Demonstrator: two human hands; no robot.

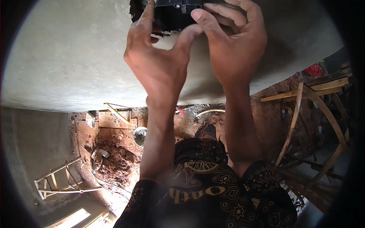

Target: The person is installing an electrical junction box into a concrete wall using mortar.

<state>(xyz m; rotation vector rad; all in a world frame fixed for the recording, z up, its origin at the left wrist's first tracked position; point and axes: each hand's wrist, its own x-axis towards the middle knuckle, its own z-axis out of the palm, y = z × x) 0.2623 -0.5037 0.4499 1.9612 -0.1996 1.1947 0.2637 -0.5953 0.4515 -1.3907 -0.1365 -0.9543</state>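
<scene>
At the top edge of the view, a black wall box (172,19) that looks like an electrical back box sits at a rough-edged hole in the plastered wall (76,45). A small screw shows on its upper rim. My left hand (156,57) grips it from the left, the index finger along its side and the thumb reaching under its lower edge. On the other side, my right hand (241,45) has its thumb against the box's right corner, with the fingers curled behind. The upper part of the box and several fingertips are cut off by the frame.
Below lies a dirt floor with a rubble heap (118,161), a round bucket (140,136), a yellow folding rule (116,113) and a board (110,119). A wooden ladder-like frame (66,178) stands lower left. Wooden poles and trestles (292,121) stand at right.
</scene>
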